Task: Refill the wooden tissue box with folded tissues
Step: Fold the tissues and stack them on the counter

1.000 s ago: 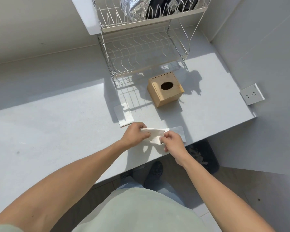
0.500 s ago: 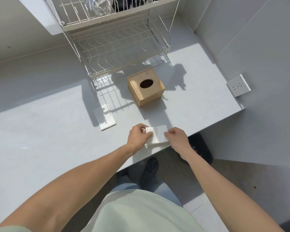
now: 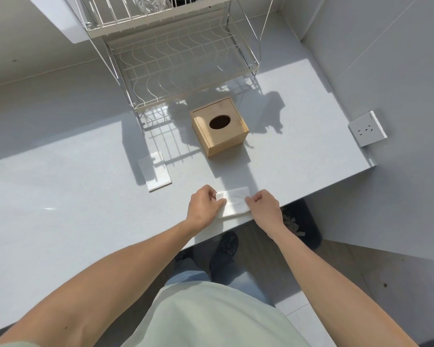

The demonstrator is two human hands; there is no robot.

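Both forearms are bare to the elbow; no sleeves, watch or rings are seen on the left hand (image 3: 204, 208) or the right hand (image 3: 265, 208). The torso is covered by a pale green top (image 3: 211, 319). Light blue jeans (image 3: 186, 271) are worn below it, and a dark shoe (image 3: 224, 249) is seen on one foot.

Counting what's showing on the counter (image 3: 60, 221): 1 wooden tissue box (image 3: 219, 127), sitting approx. centre, w/ 1 oval opening on top. 2 tissue items: 1 folded tissue (image 3: 234, 202) lying at 6 o'clock from the box, and 1 flat stack (image 3: 155, 170) lying at 8 o'clock; sheets in it can't be counted. 2 hands: left hand (image 3: 204, 209) and right hand (image 3: 264, 206), each pinching 1 end of the tissue. 1 wire dish rack (image 3: 181, 61) standing at 12 o'clock, showing 2 tiers. 1 wall socket (image 3: 366, 128) at 3 o'clock.
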